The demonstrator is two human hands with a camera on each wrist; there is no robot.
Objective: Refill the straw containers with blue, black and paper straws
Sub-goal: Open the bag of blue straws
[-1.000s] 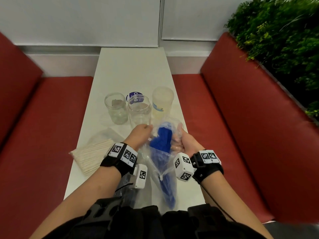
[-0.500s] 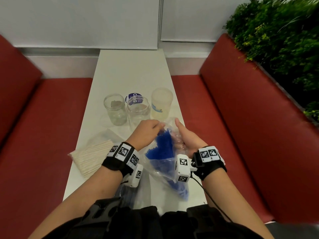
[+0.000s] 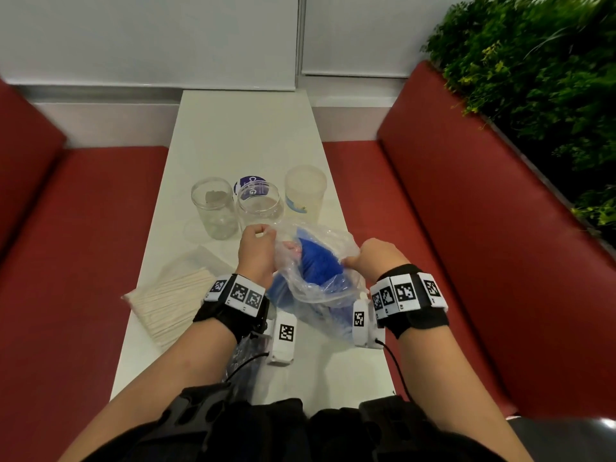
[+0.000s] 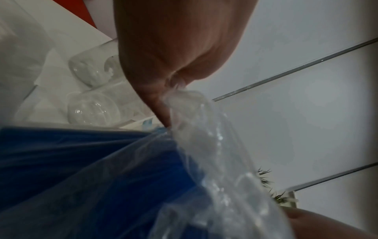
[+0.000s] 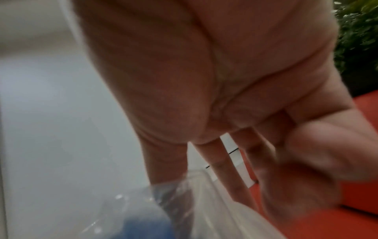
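Note:
A clear plastic bag (image 3: 320, 288) full of blue straws (image 3: 318, 263) is held above the near end of the white table (image 3: 246, 135). My left hand (image 3: 256, 250) pinches the bag's left rim (image 4: 184, 103) and my right hand (image 3: 373, 258) pinches its right rim (image 5: 174, 189), so the mouth is pulled wide. Beyond the bag stand two clear jars (image 3: 216, 208) (image 3: 260, 203) and a frosted cup (image 3: 305, 191). A pack of paper straws (image 3: 170, 301) lies at the left. A bag of dark straws (image 3: 241, 358) lies partly hidden under my left wrist.
A blue round lid (image 3: 248, 185) lies behind the middle jar. Red bench seats (image 3: 83, 261) flank the table on both sides. A green plant wall (image 3: 540, 95) rises at the right. The far half of the table holds nothing.
The hands have moved apart, pulling the bag's mouth open. The bag has risen and tilted, so the blue straw ends now face up toward me.

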